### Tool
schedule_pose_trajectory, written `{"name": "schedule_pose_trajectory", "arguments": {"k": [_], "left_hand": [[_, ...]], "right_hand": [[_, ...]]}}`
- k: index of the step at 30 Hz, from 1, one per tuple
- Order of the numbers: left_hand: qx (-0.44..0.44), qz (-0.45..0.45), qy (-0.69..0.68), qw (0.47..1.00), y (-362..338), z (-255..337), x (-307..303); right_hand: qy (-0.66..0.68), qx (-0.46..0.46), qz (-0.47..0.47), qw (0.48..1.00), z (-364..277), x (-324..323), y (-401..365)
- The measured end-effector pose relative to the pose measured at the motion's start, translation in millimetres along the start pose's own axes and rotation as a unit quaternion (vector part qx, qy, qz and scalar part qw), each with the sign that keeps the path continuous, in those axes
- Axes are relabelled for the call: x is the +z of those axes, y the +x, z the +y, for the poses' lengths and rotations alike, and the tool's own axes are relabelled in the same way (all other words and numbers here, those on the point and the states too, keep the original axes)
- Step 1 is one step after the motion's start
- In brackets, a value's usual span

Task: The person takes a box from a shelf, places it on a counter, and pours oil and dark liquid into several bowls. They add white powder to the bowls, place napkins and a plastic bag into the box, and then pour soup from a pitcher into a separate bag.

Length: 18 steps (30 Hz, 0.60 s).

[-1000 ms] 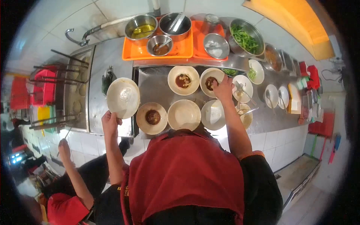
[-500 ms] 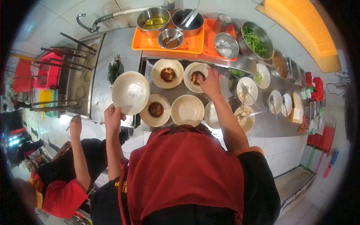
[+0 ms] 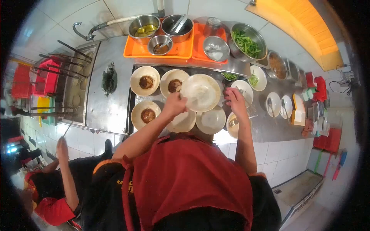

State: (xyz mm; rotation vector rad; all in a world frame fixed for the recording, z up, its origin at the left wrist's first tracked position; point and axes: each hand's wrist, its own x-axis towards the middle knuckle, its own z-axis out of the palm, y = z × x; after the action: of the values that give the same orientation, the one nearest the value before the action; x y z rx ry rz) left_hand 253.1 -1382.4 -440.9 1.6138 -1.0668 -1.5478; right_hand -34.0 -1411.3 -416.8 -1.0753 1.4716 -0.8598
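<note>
My left hand (image 3: 176, 104) pinches the rim of an empty cream bowl (image 3: 200, 92), held over the right part of the bowl group. To the right of that bowl, my right hand (image 3: 235, 98) is empty with its fingers apart, near a white plate with cutlery (image 3: 243, 87). Dark brown sauce lies in the upper left bowl (image 3: 146, 81), in the upper middle bowl (image 3: 174, 85) and in the lower left bowl (image 3: 148, 115). An empty bowl (image 3: 211, 119) rests below the held one, beside another (image 3: 181, 121) partly covered by my left forearm.
Orange trays (image 3: 133, 51) with metal pots stand at the back, next to a pot of green vegetables (image 3: 246, 43). Tied dark leaves (image 3: 109, 80) lie on the left counter beside the cooker with long handles (image 3: 75, 98). A co-worker's arm (image 3: 68, 175) is at lower left.
My left hand has carried the empty bowl from the left to the right, over the other bowls. My right hand has come away from the upper sauce bowl and moved right. The view has shifted.
</note>
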Motion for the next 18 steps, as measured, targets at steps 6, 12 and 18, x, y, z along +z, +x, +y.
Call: {"name": "schedule_pose_trajectory", "arguments": {"k": [6, 12, 18], "left_hand": [[-0.001, 0.057, 0.047, 0.997, 32, 10, 60], [-0.001, 0.101, 0.155, 0.983, 54, -7, 78], [-0.095, -0.068, 0.141, 0.983, 34, 45, 4]], "right_hand": [[-0.061, -0.039, 0.000, 0.997, 6, -36, -38], [-0.086, -0.044, -0.057, 0.994, 22, -44, -32], [-0.159, -0.138, -0.160, 0.964, -14, -18, 0]]}}
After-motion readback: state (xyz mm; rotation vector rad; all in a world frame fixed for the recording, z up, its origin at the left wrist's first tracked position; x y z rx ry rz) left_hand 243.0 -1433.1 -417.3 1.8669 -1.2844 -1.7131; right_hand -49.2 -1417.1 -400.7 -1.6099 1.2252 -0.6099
